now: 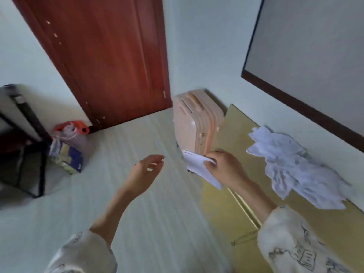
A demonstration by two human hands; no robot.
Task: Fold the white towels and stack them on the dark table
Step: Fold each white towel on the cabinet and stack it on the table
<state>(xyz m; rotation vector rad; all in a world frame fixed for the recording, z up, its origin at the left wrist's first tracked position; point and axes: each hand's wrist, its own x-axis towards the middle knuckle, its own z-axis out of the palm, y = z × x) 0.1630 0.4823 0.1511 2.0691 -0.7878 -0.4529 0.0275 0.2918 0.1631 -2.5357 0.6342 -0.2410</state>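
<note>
My right hand [224, 170] grips a folded white towel [199, 166] and holds it in the air above the floor, near the pink suitcase. A crumpled heap of white towels [299, 170] lies on the yellow mat [232, 209] to the right of that hand. My left hand [145, 174] hangs in mid-air over the pale floor with loosely curved fingers and holds nothing. A dark table [23, 134] shows at the left edge, far from both hands. The picture is blurred by motion.
A pink ribbed suitcase [195, 123] stands by the wall beyond my right hand. A red-brown door [110, 62] is behind it. A basket with a red bag [72, 133] and a blue-yellow pack [67, 156] sit beside the dark table.
</note>
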